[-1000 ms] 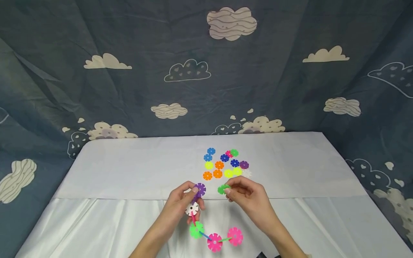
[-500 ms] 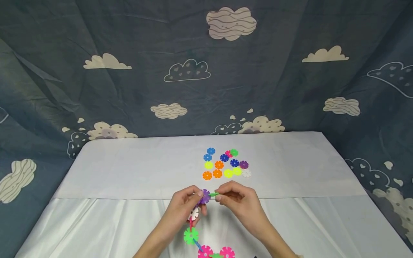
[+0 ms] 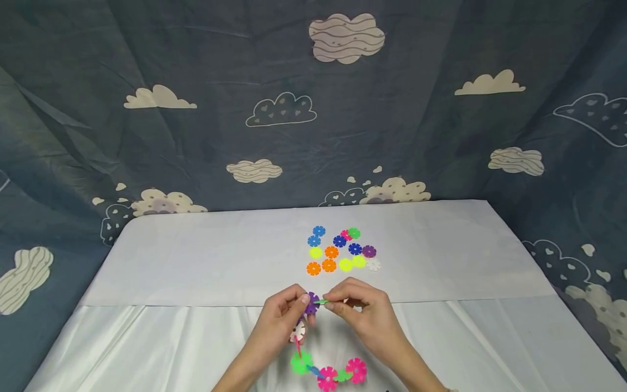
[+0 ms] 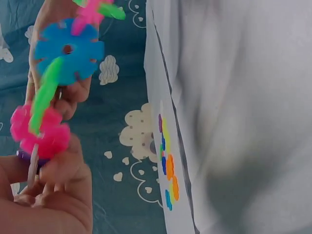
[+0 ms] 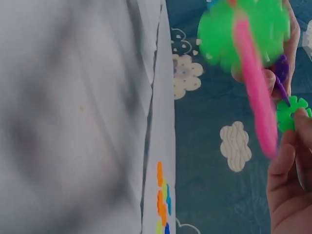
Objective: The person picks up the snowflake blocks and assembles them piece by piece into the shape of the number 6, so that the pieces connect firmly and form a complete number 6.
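Observation:
My left hand (image 3: pixel 276 321) pinches a purple snowflake disc (image 3: pixel 312 303), the upper end of a chain of notched plastic discs. Below it hang a white disc (image 3: pixel 298 330), a red-pink one seen edge-on, a green disc (image 3: pixel 301 362), a blue one (image 3: pixel 315 371) and further pink and green ones. Between thumb and fingertips my right hand (image 3: pixel 364 313) pinches a small green disc (image 5: pixel 291 112). In the right wrist view its rim meets the purple disc's edge; how deep the slots engage cannot be told. The chain is blurred in both wrist views.
Several loose discs lie further back on the white table cloth (image 3: pixel 196 256), among them orange (image 3: pixel 329 265), yellow (image 3: pixel 345 264), dark blue (image 3: pixel 355 249), purple (image 3: pixel 369 251) and white (image 3: pixel 374 264). Behind the table hangs a dark cloth with clouds (image 3: pixel 392 130).
My right hand has moved left, bringing the green disc from apart to touching the purple disc and turning it edge-on. My left hand has shifted slightly right and down; the chain swings below.

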`<state>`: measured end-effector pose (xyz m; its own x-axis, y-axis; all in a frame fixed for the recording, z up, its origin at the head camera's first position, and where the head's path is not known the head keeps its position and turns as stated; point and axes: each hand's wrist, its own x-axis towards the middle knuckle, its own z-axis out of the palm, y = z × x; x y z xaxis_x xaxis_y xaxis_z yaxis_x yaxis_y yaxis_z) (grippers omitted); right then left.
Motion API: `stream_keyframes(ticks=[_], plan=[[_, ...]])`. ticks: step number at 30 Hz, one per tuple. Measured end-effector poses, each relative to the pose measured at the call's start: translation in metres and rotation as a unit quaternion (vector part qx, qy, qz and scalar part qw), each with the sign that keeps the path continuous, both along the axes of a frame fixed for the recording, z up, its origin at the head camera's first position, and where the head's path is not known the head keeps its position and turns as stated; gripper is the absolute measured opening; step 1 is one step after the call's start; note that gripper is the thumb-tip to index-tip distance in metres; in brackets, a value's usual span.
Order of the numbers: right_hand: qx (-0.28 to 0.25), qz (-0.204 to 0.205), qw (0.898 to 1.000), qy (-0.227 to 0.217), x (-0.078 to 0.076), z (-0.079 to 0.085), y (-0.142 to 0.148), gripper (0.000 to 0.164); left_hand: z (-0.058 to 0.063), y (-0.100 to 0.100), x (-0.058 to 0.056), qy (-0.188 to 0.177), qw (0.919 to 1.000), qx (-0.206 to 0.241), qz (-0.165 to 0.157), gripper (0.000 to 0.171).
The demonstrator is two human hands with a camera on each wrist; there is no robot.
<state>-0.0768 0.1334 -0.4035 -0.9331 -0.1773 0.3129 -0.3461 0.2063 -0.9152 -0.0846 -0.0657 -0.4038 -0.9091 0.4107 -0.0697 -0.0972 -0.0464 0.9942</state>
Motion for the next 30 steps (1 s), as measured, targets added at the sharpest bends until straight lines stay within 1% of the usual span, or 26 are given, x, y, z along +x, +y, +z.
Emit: stream_keyframes(ticks=[4, 6, 8, 9, 12, 15, 19, 21, 24, 30], plan=[[0.007, 0.001, 1.000, -0.030, -0.001, 0.001, 0.003, 0.012, 0.001, -0.001, 0.001, 0.007, 0.9999, 0.003, -0.016, 0.032], [0.021, 0.002, 0.999, -0.042, -0.003, 0.001, 0.005, 0.013, 0.003, -0.002, 0.000, 0.013, 0.9998, -0.003, -0.012, 0.030], [0.038, -0.009, 0.998, -0.058, -0.005, 0.001, 0.007, 0.015, 0.004, -0.004, -0.001, 0.023, 0.9996, -0.019, 0.000, 0.027], [0.047, -0.018, 0.996, -0.070, -0.006, 0.000, 0.009, 0.015, 0.005, -0.005, -0.001, 0.032, 0.9989, -0.032, 0.008, 0.025], [0.071, -0.049, 0.992, -0.088, -0.013, -0.004, 0.018, 0.015, 0.005, -0.009, -0.004, 0.062, 0.9947, -0.075, 0.033, 0.019], [0.106, -0.089, 0.987, -0.086, -0.021, -0.010, 0.033, 0.015, 0.004, -0.012, -0.006, 0.082, 0.9895, -0.108, 0.049, 0.015], [0.164, -0.138, 0.974, -0.078, -0.033, -0.017, 0.053, 0.017, 0.001, -0.015, -0.009, 0.094, 0.9864, -0.125, 0.052, 0.013], [0.187, -0.149, 0.968, -0.082, -0.038, -0.019, 0.061, 0.019, 0.000, -0.015, -0.010, 0.100, 0.9856, -0.127, 0.050, 0.012], [0.217, -0.145, 0.961, -0.091, -0.048, -0.021, 0.074, 0.022, -0.003, -0.015, -0.011, 0.109, 0.9851, -0.124, 0.047, 0.011], [0.267, -0.093, 0.954, -0.095, -0.076, -0.029, 0.096, 0.023, -0.006, -0.013, -0.012, 0.103, 0.9874, -0.112, 0.042, 0.011]])
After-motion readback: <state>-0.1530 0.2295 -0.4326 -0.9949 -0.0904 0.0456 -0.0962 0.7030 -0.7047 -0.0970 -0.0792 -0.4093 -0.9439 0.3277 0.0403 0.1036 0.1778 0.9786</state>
